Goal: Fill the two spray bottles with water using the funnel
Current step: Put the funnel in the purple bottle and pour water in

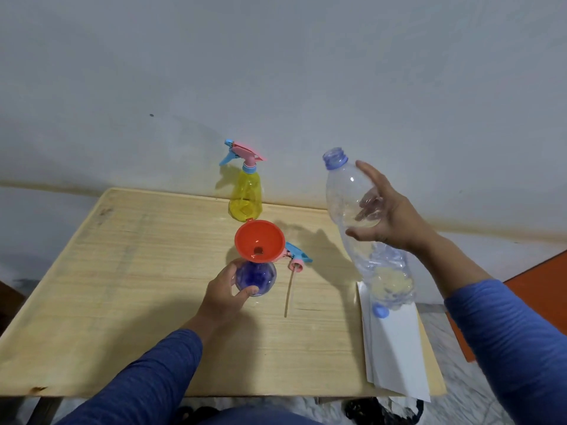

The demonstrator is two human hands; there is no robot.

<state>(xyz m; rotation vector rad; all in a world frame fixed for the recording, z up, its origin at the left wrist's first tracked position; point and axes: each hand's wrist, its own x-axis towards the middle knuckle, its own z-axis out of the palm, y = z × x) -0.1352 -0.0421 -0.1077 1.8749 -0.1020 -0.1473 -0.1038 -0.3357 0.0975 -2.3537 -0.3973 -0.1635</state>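
Head camera, looking down at a wooden table (122, 286). The left hand (225, 291) curls around a blue spray bottle (256, 279) with a red funnel (260, 239) seated in its neck. The right hand (385, 214) grips an uncapped clear water bottle (362, 222), held upright above the table. A yellow spray bottle (245, 194) stands behind by the wall; a detached spray head (297, 259) lies just beside the funnel.

Our left hand (228, 289) curls low, thumb and fingers closed in a grip; our right hand (385, 213) is raised, fingers spread wide, clasping.
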